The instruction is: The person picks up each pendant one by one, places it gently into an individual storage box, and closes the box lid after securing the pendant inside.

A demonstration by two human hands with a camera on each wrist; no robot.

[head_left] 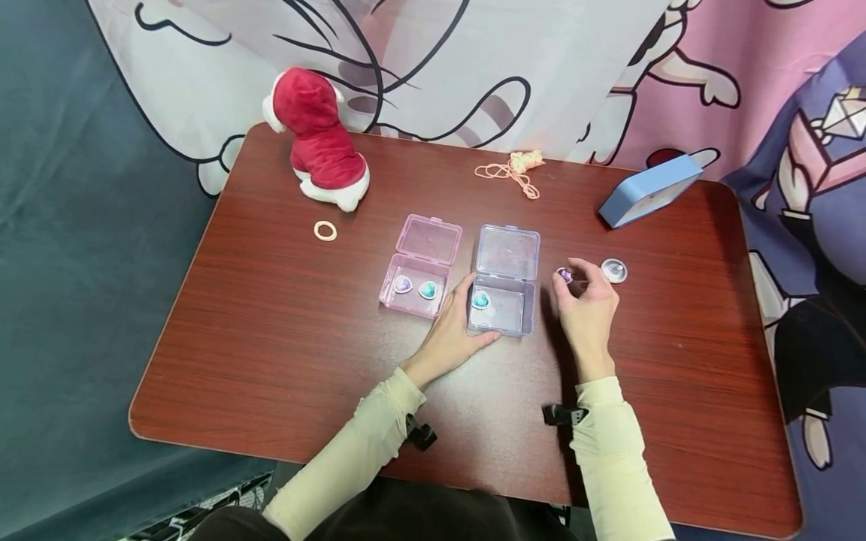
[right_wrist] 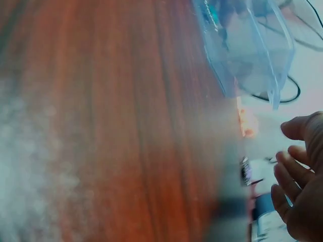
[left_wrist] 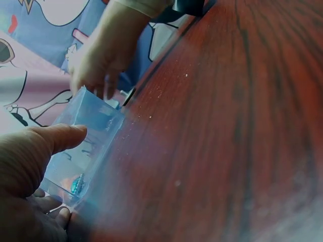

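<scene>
My left hand (head_left: 449, 330) holds a clear bluish box (head_left: 504, 308) by its left side, thumb along the front. Its lid stands open at the back, and a teal gem (head_left: 480, 300) with a pale beaded rim lies inside at the left. To its left is an open clear pink box (head_left: 413, 302), with a lilac gem (head_left: 402, 284) and another teal gem (head_left: 428, 290) in it. My right hand (head_left: 587, 312) is over a purple gem (right_wrist: 246, 171) on the table; the right wrist view shows its loosely bent fingers (right_wrist: 290, 174) apart from the gem.
Just right of my right hand lies a small round silvery disc (head_left: 614, 270). Farther back are a blue box (head_left: 651, 191), a peach cord bundle (head_left: 517, 169) and a plush toy in red (head_left: 318, 135). A cream ring (head_left: 325, 231) sits left of the boxes.
</scene>
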